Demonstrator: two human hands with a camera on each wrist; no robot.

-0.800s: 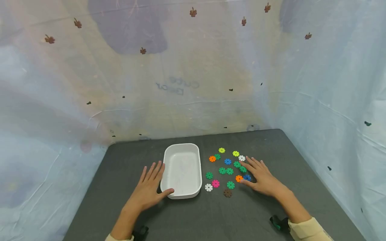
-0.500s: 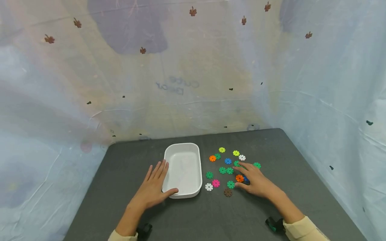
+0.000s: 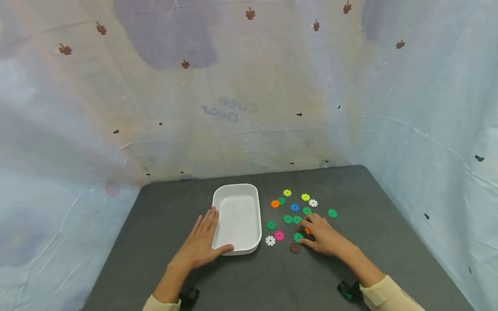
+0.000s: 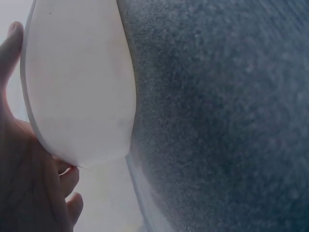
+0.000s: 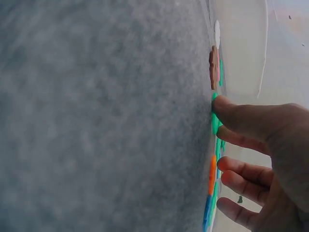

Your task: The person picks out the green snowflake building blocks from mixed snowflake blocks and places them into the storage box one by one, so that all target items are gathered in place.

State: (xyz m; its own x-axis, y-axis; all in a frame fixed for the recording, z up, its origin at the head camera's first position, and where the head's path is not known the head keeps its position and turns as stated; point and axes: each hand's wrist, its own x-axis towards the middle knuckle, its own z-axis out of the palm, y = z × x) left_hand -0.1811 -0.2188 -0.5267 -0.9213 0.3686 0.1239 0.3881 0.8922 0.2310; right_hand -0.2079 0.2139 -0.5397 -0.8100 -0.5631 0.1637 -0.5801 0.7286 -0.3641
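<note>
Head view: the left hand point(image 3: 199, 248), fingers straight, touches a white tray point(image 3: 237, 218); the right hand point(image 3: 327, 238), thumb and fingers apart, meets a green disc point(image 3: 297, 236) on the table point(image 3: 256, 285). Left wrist: tray rim against the hand. Right wrist: thumb touching the disc.

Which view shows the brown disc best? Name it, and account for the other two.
The head view: the brown disc shows its whole notched face there, uncovered by the right hand. The right wrist view shows it edge-on, as a narrow brown strip; the left wrist view doesn't show it.
</note>
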